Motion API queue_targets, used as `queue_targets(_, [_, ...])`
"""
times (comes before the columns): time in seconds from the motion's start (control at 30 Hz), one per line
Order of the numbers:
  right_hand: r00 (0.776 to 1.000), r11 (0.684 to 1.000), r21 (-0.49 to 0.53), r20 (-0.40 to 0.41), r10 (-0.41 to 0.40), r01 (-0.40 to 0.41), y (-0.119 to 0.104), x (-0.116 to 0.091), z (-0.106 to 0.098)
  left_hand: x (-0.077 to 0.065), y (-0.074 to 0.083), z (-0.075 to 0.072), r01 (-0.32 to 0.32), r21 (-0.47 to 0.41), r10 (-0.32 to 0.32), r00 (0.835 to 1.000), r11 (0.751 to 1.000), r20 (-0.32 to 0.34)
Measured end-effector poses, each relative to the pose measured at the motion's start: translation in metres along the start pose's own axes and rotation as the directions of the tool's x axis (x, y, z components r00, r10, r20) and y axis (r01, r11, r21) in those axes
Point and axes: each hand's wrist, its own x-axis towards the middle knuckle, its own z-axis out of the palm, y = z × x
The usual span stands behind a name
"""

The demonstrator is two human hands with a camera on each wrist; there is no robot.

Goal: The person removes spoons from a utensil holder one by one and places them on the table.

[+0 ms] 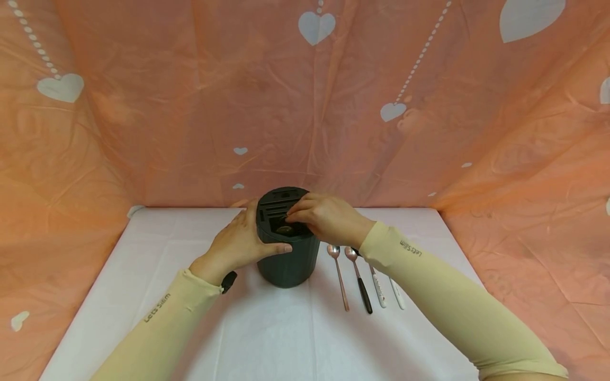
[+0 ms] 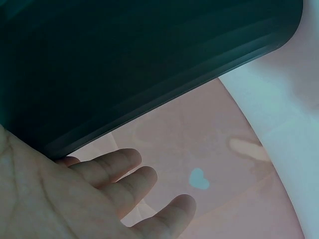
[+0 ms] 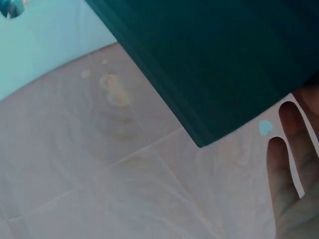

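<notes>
A dark green utensil holder point(image 1: 288, 264) stands upright on the table, its slotted top facing up. My left hand point(image 1: 236, 241) grips its left side, thumb across the front and fingers behind. In the left wrist view, several fingers point(image 2: 162, 214) of that hand spread beside the holder. My right hand point(image 1: 329, 214) reaches over the rim, its fingertips pinching at a spoon point(image 1: 285, 230) in the holder's large opening. Only a brownish-gold, rounded part of that spoon shows. Two fingers of the right hand point(image 3: 294, 159) stick out past the holder in the right wrist view; its thumb is hidden there.
Right of the holder lie a copper spoon point(image 1: 341, 280), a black-handled spoon point(image 1: 363, 288) and two white-handled utensils point(image 1: 378, 288), their upper ends hidden by the right arm. A white cloth point(image 1: 267, 338) covers the table. An orange curtain point(image 1: 267, 106) with hearts surrounds it.
</notes>
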Motion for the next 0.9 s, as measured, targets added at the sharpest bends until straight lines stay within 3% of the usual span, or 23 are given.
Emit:
queue_targets(0.2, [0.992,0.999,-0.036,-0.117,-0.042,0.038,0.005,-0.002,-0.001,-0.001,-0.001,0.001,-0.024,-0.001,0.024,1.0,1.0,-0.02])
queue_targets(0.33, [0.974,0.999,-0.036,-0.224,-0.038,0.031,0.009,-0.004,-0.002,-0.001,-0.001,0.001,-0.041,-0.008,0.041,0.998,0.999,-0.042])
queue_targets(0.53, [0.945,0.999,-0.027,-0.326,-0.031,0.024,0.013,-0.006,-0.01,0.0,0.0,0.001,-0.018,0.0,0.018,0.999,1.0,-0.028])
queue_targets(0.73, [0.908,1.0,0.0,-0.418,-0.003,0.003,0.016,-0.009,-0.031,0.0,0.001,0.0,-0.006,-0.013,0.005,1.0,1.0,-0.023])
queue_targets(0.9, [0.866,0.997,0.042,-0.495,0.07,-0.057,0.018,-0.014,-0.053,-0.001,0.001,0.001,-0.004,-0.012,0.004,1.0,1.0,-0.014])
